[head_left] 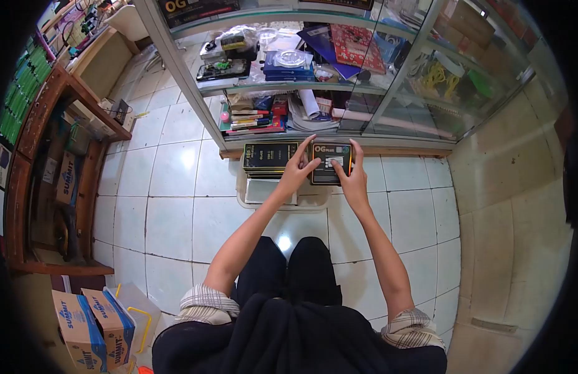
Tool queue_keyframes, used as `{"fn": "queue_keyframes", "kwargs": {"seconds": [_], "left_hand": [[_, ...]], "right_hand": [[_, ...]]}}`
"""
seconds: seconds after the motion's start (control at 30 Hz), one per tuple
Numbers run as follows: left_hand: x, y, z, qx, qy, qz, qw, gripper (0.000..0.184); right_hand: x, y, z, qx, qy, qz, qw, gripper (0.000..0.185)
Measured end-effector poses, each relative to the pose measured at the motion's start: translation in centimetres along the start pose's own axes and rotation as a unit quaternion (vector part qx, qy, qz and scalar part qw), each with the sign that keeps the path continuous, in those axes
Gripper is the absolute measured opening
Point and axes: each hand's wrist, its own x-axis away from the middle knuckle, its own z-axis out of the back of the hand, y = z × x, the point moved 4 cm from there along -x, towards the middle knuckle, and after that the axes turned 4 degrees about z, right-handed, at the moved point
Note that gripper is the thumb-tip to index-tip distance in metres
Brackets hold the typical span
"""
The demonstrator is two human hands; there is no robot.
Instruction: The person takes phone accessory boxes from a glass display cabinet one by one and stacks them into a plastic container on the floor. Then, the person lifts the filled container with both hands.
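Note:
Between my hands is a black box marked "OG PLUS" (322,175) with an orange edge, over the right side of a pale plastic tray. My left hand (295,171) grips its left side, thumb on the top face and index finger stretched up along the edge. On the right side, my right hand (354,179) holds it with the thumb pressed on the printed top. Whether it is one box or several stacked is unclear. In the tray (242,194) sit a stack of black boxes with yellow edges (267,156) and a grey-white flat box (263,191).
A glass display cabinet (205,118) with crowded shelves stands right in front of the tray. To the left is a wooden shelf unit (92,112). Cardboard "SUMMIT" boxes (80,324) sit at lower left. A pale wall (501,237) runs along the right.

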Motion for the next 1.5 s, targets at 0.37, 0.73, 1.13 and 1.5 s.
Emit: {"fn": "queue_keyframes", "kwargs": {"seconds": [0.37, 0.73, 1.13, 1.5], "left_hand": [[-5.1, -7.6, 2.1, -0.101, 0.022, 0.182, 0.978, 0.074], [-5.6, -8.3, 3.2, -0.122, 0.003, 0.108, 0.987, 0.070], [-1.3, -8.7, 3.4, -0.151, -0.061, 0.074, 0.984, 0.053], [4.6, -10.4, 1.1, -0.328, -0.024, 0.005, 0.944, 0.063]], "right_hand": [[-6.7, 7.8, -3.8, 0.067, -0.068, -0.068, 0.993, 0.069], [-6.8, 8.4, -5.0, 0.081, -0.074, -0.080, 0.991, 0.067], [-1.4, 9.0, -5.2, 0.065, -0.070, 0.034, 0.995, 0.061], [4.1, 12.4, -6.4, 0.147, -0.093, 0.104, 0.979, 0.070]]}}
